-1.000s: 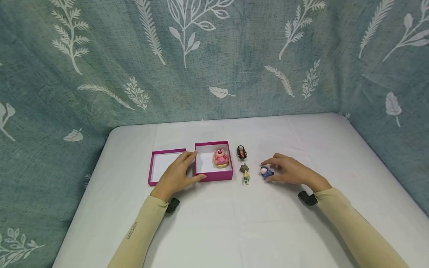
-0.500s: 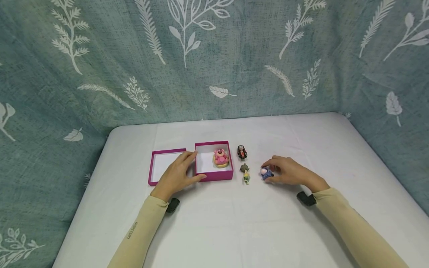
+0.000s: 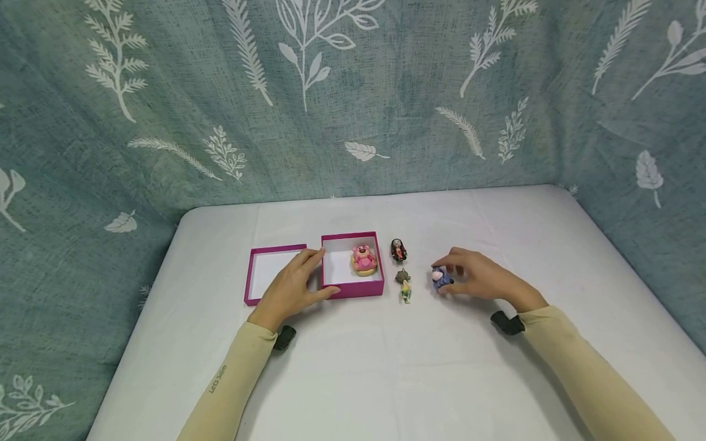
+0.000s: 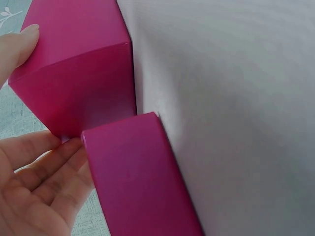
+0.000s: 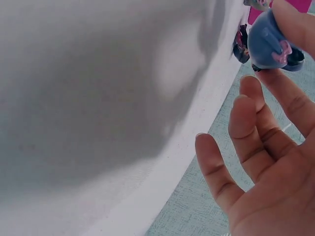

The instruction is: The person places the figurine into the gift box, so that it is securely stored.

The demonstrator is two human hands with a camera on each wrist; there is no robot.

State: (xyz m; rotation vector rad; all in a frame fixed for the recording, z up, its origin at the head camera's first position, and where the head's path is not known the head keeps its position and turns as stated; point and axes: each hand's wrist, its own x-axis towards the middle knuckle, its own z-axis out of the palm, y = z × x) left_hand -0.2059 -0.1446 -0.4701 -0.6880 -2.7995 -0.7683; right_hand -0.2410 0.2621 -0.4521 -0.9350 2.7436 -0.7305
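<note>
My left hand holds the left side of a magenta box, thumb at the front wall and fingers at the back-left corner. Inside the box, to the right, sits a pink bear figurine on a yellowish base. My right hand pinches a blue donkey figurine between thumb and index finger, the other fingers spread apart. The donkey appears slightly raised off the table. Between box and right hand are a dark-haired doll figurine and a green-and-yellow figurine.
A shallow magenta lid, white inside, lies left of the box, partly behind my left hand. All rests on a white-covered table. A teal leaf-patterned cloth hangs behind and at the sides.
My right hand has closed its fingers on the donkey figurine, lifted it slightly and turned it so its face shows more. The left hand and box have stayed put.
</note>
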